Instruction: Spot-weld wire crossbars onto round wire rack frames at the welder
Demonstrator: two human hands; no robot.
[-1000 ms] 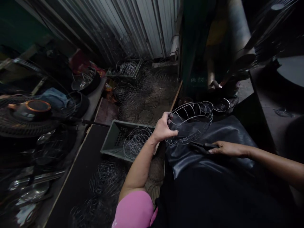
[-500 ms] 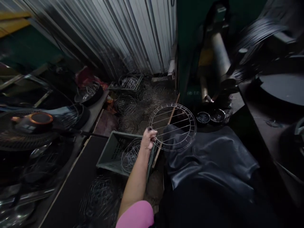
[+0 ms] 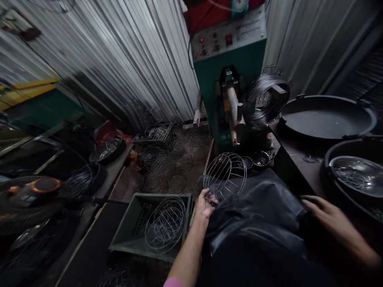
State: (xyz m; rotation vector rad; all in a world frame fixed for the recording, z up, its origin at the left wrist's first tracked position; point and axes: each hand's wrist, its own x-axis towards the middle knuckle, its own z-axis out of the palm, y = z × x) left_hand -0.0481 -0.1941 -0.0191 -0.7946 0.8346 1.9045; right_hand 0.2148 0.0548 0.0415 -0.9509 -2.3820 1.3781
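Note:
My left hand (image 3: 207,202) is closed on the lower rim of a round wire basket (image 3: 225,175), which it holds up on edge above a black leather sheet (image 3: 257,207) over my lap. My right hand (image 3: 324,215) rests on the right side of that sheet near the dark bench, fingers stretched out and holding nothing. A green plastic crate (image 3: 131,227) with more wire baskets stands just left of my left hand. Behind the basket is a green welding machine (image 3: 230,67) with a coil of wire (image 3: 265,95).
Many wire baskets (image 3: 167,151) lie heaped on the floor by the corrugated metal wall. A fan (image 3: 32,195) and metal bowls sit at the left. On the right bench are a large black pan (image 3: 326,117) and a steel bowl (image 3: 356,175).
The view has tilted up to show the machine. My left hand has turned the wire basket from flat to on edge. My right hand, out of sight half a second ago, is back at the right.

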